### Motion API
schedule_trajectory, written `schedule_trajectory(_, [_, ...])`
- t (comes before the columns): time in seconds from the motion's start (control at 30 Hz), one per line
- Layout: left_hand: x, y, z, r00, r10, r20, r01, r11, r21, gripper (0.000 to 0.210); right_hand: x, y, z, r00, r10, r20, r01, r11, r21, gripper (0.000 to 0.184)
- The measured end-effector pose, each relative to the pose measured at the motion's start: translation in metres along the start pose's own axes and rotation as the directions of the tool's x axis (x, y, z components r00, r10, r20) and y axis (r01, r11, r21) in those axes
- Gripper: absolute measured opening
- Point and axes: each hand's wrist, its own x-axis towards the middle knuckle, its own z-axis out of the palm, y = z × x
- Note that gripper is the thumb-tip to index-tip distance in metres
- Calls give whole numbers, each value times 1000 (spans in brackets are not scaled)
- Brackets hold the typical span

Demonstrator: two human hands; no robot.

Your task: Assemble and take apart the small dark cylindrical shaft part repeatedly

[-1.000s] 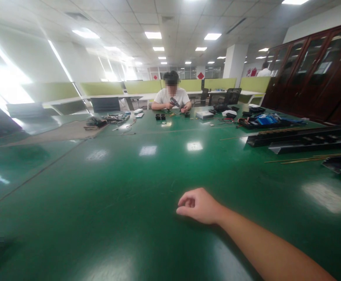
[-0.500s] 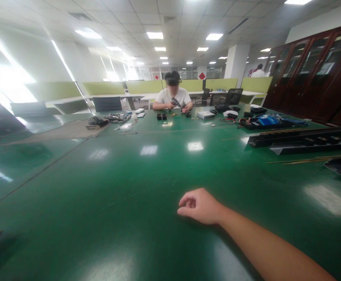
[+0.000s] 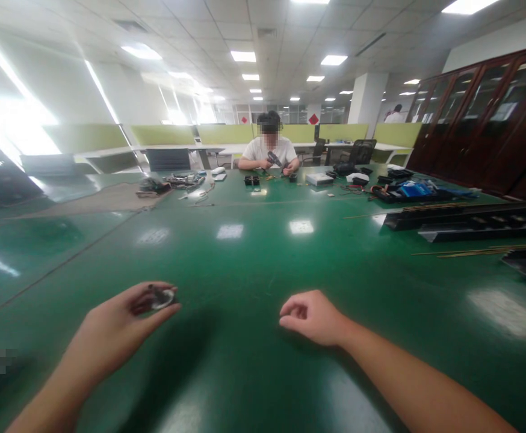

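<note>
My left hand [image 3: 114, 325] hangs over the near left of the green table [image 3: 227, 270]. Thumb and fingers pinch a small round part [image 3: 162, 297], dark with a silvery ring; it is too blurred to name more exactly. On the table at near right rests my right hand [image 3: 312, 317], its fingers loosely curled and the thumb a little apart from them. Nothing shows in the hollow between them. Bare table top lies between my two hands.
Across the table a person [image 3: 268, 147] holds a dark power tool [image 3: 274, 159]. Black metal channels [image 3: 461, 222] and thin rods [image 3: 470, 251] lie at right, beyond them a black tray with blue items [image 3: 416, 189]. Tools and cables [image 3: 184, 180] sit far left. A pixelated patch covers something at lower left.
My left hand has come into view from the lower left with the small round part in it. My right hand keeps its pose and place on the table. The view has shifted slightly.
</note>
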Motion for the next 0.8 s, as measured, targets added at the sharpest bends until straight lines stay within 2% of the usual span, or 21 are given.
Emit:
schedule_trajectory(0.1, [26,38,36,982,124,144,-109,988,-111,43,2,0,-4,995,-6,-103,10,999,36,19])
schedule_trajectory(0.2, [32,70,84,952,232,202,-176,949,-261,33,4,2,-7,981,15,-194,-5,999,51,19])
schedule_trajectory(0.3, [21,77,126,926,302,229,-196,899,-392,31,4,5,-7,976,28,-215,-21,999,35,18])
schedule_trajectory(0.37, [13,74,142,914,325,244,-187,870,-457,31,3,5,-5,981,16,-192,-14,1000,11,17])
schedule_trajectory(0.47, [6,68,150,889,368,274,-197,845,-497,31,2,3,-2,989,-7,-151,3,1000,-29,17])
schedule_trajectory(0.67, [6,67,149,847,442,297,-251,824,-508,32,1,2,0,994,-43,-101,35,997,-74,15])
schedule_trajectory(0.8, [3,65,153,833,494,250,-315,794,-519,28,0,1,0,995,-38,-88,31,996,-80,16])
